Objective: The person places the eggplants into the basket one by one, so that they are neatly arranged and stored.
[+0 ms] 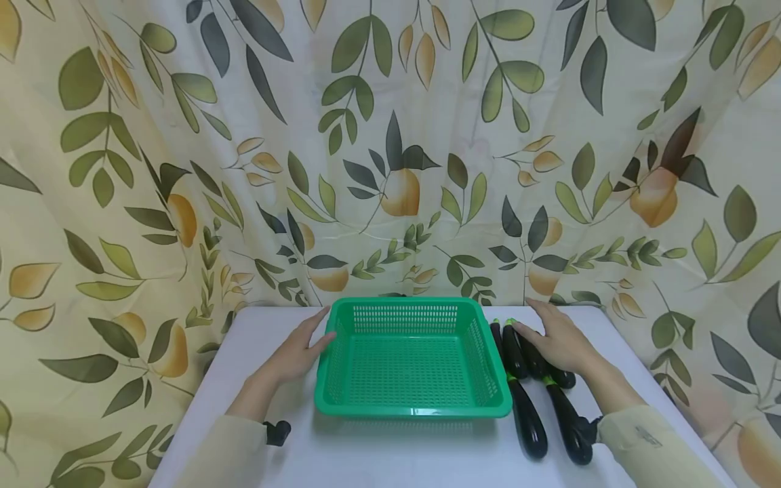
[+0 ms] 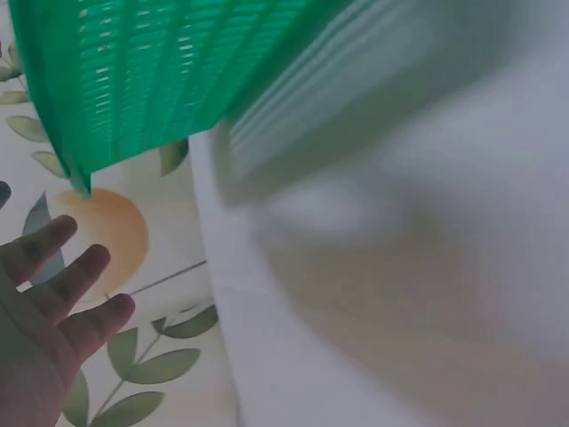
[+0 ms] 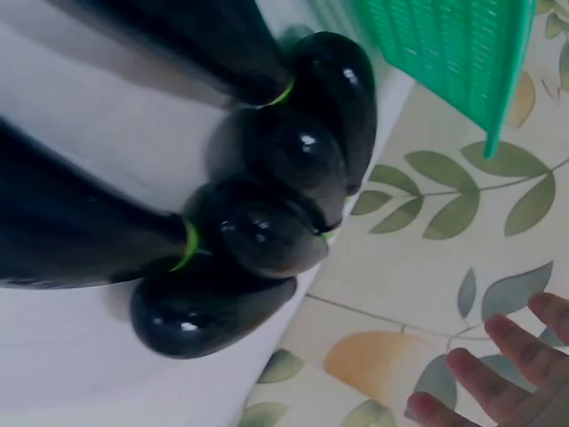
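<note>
The left hand (image 1: 300,347) has fingers spread, gripping nothing, at nine o'clock of the green basket (image 1: 413,411); I cannot tell if the thumb touches it. The right hand (image 1: 563,340), also open-fingered and without any object, is over the black eggplants (image 1: 529,420), lying on the desk (image 1: 366,461) at the basket's three o'clock. At twelve o'clock hangs a leaf-patterned curtain (image 1: 403,193).

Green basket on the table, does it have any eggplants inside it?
No, in the head view all the eggplants lie outside the green basket, along its right side.
</note>
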`<act>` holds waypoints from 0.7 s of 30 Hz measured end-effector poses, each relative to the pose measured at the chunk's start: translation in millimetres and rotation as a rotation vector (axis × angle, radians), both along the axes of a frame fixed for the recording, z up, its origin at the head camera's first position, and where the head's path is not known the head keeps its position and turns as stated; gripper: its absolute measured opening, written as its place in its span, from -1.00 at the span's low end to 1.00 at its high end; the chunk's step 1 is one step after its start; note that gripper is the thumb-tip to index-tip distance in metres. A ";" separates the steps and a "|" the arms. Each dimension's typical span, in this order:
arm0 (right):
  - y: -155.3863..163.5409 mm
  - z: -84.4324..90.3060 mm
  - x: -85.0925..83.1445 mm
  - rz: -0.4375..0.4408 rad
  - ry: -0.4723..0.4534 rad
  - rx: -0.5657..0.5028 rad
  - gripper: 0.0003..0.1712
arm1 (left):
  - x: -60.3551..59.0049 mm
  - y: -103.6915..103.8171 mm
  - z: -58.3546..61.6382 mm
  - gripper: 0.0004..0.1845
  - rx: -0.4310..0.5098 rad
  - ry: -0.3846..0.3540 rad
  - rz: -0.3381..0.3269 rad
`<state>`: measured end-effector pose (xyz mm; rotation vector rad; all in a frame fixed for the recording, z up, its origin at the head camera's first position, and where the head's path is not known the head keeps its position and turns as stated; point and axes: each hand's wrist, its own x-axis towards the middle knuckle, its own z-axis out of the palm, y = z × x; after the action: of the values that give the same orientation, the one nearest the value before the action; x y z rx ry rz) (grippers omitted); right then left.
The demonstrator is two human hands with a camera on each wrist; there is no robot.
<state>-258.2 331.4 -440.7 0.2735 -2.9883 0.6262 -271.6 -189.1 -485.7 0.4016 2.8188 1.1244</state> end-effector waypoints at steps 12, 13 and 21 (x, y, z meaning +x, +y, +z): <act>20.8 -21.7 7.2 -0.076 -0.056 -0.010 -0.09 | 9.5 6.6 -25.2 -0.32 0.234 -0.130 0.076; 22.9 -24.2 7.8 -0.084 -0.063 -0.011 -0.10 | 10.6 7.4 -27.5 -0.34 0.260 -0.144 0.083; 38.0 -44.0 12.9 -0.129 -0.100 -0.004 -0.09 | 15.6 11.6 -46.4 -0.42 0.434 -0.184 0.122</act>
<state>-245.3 369.4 -484.6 0.0502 -3.0683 0.6503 -256.1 -177.5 -532.1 0.1405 2.4588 1.7069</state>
